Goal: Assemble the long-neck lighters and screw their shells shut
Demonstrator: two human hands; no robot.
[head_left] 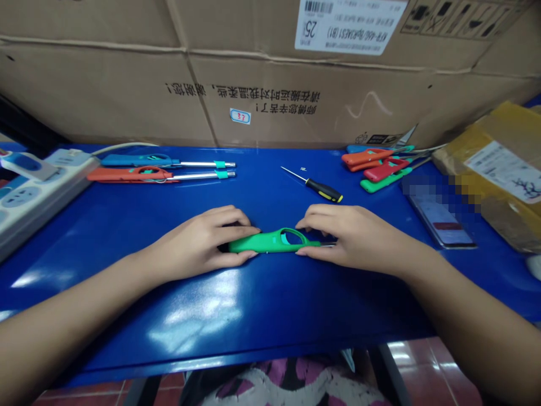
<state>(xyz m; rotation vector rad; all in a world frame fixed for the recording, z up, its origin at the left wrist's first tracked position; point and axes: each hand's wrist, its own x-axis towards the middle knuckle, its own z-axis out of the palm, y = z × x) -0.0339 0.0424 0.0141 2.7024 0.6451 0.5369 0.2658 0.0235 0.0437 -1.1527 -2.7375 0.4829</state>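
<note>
A green long-necked gas lighter point(268, 242) lies level over the near middle of the blue table. My left hand point(207, 239) pinches the butt of its handle between thumb and fingers. At the other end, my right hand point(349, 234) closes round the front of the lighter, thumb on the near side and fingers on the far side. The metal neck is mostly hidden behind that hand. Beyond the hands lies a black and yellow screwdriver point(323, 190), its tip toward the back left.
An orange lighter point(127, 174) and a blue lighter point(139, 160) lie at left beside a white power strip point(46, 186). At right are several piled lighters point(380, 164), a phone point(443, 217) and a taped parcel point(494, 169). A large cardboard box point(270, 73) borders the back.
</note>
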